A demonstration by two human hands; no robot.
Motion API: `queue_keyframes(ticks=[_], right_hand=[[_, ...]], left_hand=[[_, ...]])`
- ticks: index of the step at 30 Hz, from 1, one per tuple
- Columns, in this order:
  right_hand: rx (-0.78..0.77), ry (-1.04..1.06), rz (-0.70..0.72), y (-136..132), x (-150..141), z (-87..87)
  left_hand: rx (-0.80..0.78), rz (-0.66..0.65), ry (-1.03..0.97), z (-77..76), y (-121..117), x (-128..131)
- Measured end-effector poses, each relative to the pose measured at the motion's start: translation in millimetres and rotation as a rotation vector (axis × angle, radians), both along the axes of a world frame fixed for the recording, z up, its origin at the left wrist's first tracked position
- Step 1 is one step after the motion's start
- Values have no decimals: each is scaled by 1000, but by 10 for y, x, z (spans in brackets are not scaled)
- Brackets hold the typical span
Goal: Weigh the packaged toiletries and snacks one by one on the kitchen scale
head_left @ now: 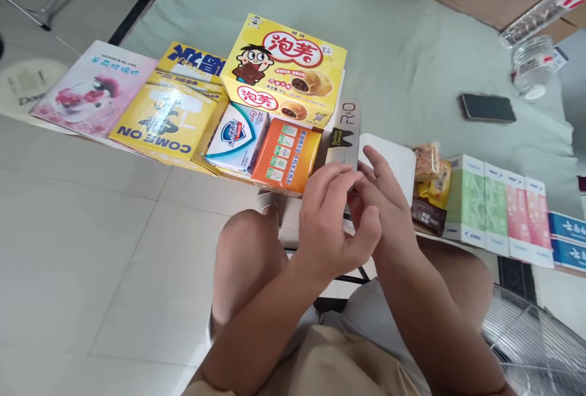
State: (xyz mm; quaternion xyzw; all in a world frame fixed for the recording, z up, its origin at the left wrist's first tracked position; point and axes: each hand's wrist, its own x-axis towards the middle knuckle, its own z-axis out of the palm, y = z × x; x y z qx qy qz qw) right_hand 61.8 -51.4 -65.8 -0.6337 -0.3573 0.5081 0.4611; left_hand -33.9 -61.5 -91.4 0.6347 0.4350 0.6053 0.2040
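A slim silver-grey box marked "Bamboo Charcoal" point(344, 133), which looks like a toothpaste box, stands out at the table's near edge. My left hand point(336, 216) has its fingers curled at the box's lower end, and they hide that end. From the right, my right hand point(387, 201) meets the left one at the same end, one finger stretched out and others bent against the box. An orange soap pack point(287, 155) lies just left of my hands. Behind my right hand is a white flat item point(394, 161), partly covered.
Along the edge to the left sit a Safeguard box point(238, 136), a yellow puff-snack box point(284, 69), yellow "COME ON" boxes point(165, 118) and a pink box point(96, 88). Rightward are snack packets point(428, 213), tissue packs point(497, 210), a phone point(488, 107) and a clear jar point(533, 69).
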Motion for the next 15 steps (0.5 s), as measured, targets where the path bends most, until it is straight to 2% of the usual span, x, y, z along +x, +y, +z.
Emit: queue_keyframes(ticks=[3,8,10,12,15], right_hand=[[-75,61,18,-66,37,13],[5,-35,62,-212,163,41],[39,-95,121,-210,226,49],[124,-265,211,-152,290,65],[283,-668,390,24,347,83]], left_hand=[[-22,-23,19,-14,-16,10],[-26,-55,-10,-9,-33,49],[-41,-49,-15,-15,-36,71],[-64,-51,-21,-29,-40,94],[-95,-68,-31,-55,-59,138]])
